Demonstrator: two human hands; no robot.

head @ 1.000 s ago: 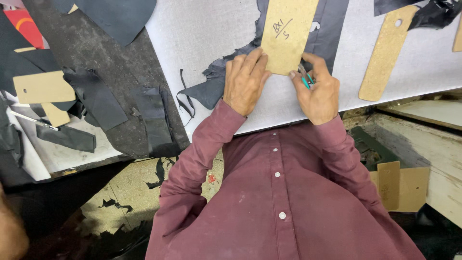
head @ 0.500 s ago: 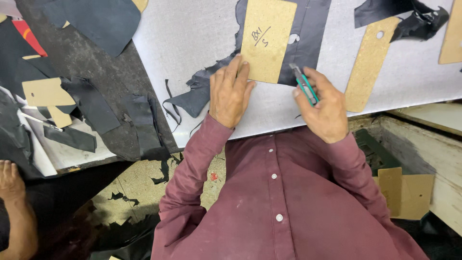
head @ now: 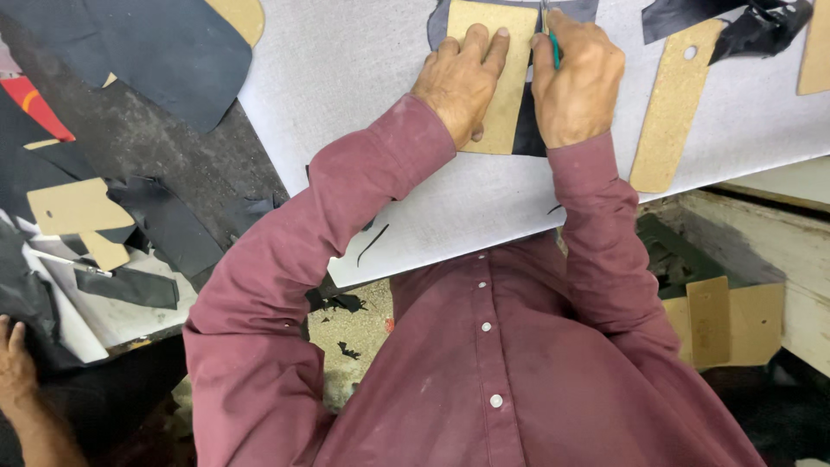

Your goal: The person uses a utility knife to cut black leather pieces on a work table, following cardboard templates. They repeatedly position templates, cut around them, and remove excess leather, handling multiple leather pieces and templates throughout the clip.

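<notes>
Grip, right: right hand (head: 577,79) closed in a fist round a green-handled cutting tool (head: 553,47), blade end at the right long edge of the cardboard template; tip hidden past the top of frame.
Grip, left: left hand (head: 458,82) flat, fingers spread, holding nothing; palm down, pressing the template.
Tabletop: pale grey cutting board (head: 363,69), set at a slant; near edge runs from lower left up to the right, just above the person's chest. Open grey room to the left of the left hand, as far as the big dark sheet.
Dark sheet, upper left: large rounded piece of black material (head: 147,52) overlapping the board's left edge, well apart from both hands.
Dark piece under work: black material (head: 527,130) shows below and right of the template, between the two hands, and at the top corners.
Template in hand: tan cardboard rectangle (head: 501,112), upright, long edges running away from the person; lower edge near the left wrist.
Second template: long tan strip with a punched hole (head: 670,112), right of the right hand, near but apart; lower end close to the board's edge.
Offcuts: thin black slivers (head: 372,245) by the near edge, under the left forearm.
Other person: a hand (head: 15,367) at lower left, off the board.
</notes>
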